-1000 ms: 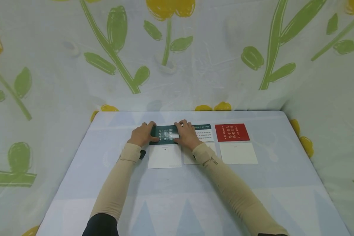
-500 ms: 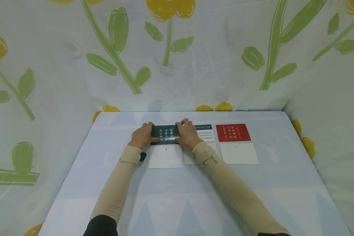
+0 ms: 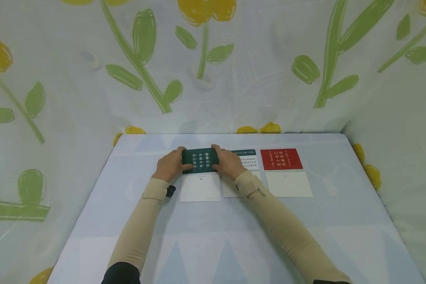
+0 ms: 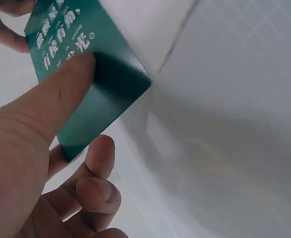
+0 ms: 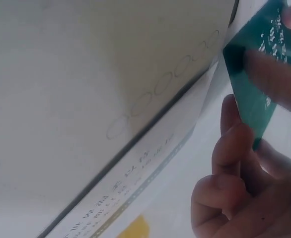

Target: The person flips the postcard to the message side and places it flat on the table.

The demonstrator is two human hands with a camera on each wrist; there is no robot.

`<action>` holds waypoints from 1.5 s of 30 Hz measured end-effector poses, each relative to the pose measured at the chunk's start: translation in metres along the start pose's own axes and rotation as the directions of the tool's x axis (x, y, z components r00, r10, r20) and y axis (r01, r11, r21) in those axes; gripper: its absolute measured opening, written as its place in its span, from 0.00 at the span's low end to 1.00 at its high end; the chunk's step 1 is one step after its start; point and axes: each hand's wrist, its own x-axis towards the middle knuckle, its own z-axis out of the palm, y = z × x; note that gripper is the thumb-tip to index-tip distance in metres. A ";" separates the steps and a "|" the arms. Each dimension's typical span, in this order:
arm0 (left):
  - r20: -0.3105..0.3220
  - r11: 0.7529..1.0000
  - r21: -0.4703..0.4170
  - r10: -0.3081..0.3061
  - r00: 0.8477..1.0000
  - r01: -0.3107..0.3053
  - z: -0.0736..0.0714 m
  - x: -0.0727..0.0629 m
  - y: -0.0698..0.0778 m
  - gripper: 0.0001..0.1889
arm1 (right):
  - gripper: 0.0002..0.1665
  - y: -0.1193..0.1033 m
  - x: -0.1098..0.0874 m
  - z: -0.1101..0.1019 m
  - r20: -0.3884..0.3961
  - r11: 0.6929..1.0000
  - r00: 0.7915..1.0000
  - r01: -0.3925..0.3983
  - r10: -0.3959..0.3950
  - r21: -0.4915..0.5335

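A dark green card with white lettering is held between both hands at the left of a row of cards. My left hand pinches its left end, thumb across the printed face and fingers behind, as the left wrist view shows. At the other end my right hand pinches the card the same way; in the right wrist view its thumb lies over the green face. Below the green card lies a white card with a small mark near its top edge.
Right of the held card lie a green-and-white printed card, partly behind the right hand, and a red card. White cards lie below them, one under the red card. The table meets a flower-patterned cloth backdrop.
The green card's upper edge has risen slightly and its face tilts more toward me. My right hand's fingers have shifted to its top right corner. The other cards lie as before.
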 end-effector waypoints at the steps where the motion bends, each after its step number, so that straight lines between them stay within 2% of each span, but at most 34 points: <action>1: -0.008 1.000 -0.010 0.005 1.000 -0.005 0.000 0.000 0.000 0.41 | 0.49 0.000 -0.001 -0.001 -0.006 1.000 1.000 0.001 -0.001 0.006; 5: -0.042 0.999 -0.048 0.006 0.999 -0.008 -0.001 -0.001 -0.003 0.37 | 0.49 0.002 -0.004 -0.004 -0.036 1.000 0.999 0.011 -0.010 0.024; 9: -0.057 0.995 -0.104 -0.011 0.998 0.005 0.001 -0.003 -0.004 0.37 | 0.46 0.005 -0.006 -0.009 -0.063 0.996 0.998 -0.004 0.010 0.092; 14: -0.067 0.987 -0.160 -0.038 0.997 0.027 0.003 -0.006 0.000 0.33 | 0.35 0.009 -0.010 -0.014 -0.069 0.987 0.997 -0.028 0.039 0.156; 19: -0.095 0.987 -0.158 -0.042 0.995 0.027 0.000 -0.011 0.003 0.24 | 0.23 0.013 -0.011 -0.013 -0.078 0.988 0.996 -0.025 0.037 0.150; 25: -0.086 0.972 -0.231 -0.058 0.995 0.037 -0.001 -0.020 0.004 0.19 | 0.14 0.014 -0.018 -0.017 -0.062 0.984 0.997 -0.038 0.049 0.175; 31: -0.084 0.961 -0.271 -0.078 0.993 0.053 -0.002 -0.029 0.008 0.20 | 0.13 0.014 -0.024 -0.018 -0.061 0.977 0.996 -0.045 0.059 0.210; 37: -0.078 0.956 -0.289 -0.080 0.994 0.054 -0.002 -0.035 0.010 0.21 | 0.18 0.016 -0.029 -0.017 -0.071 0.972 0.996 -0.032 0.050 0.232; 45: -0.097 0.948 -0.317 -0.068 0.993 0.034 -0.004 -0.039 0.011 0.21 | 0.23 0.017 -0.038 -0.020 -0.105 0.965 0.994 0.020 0.008 0.263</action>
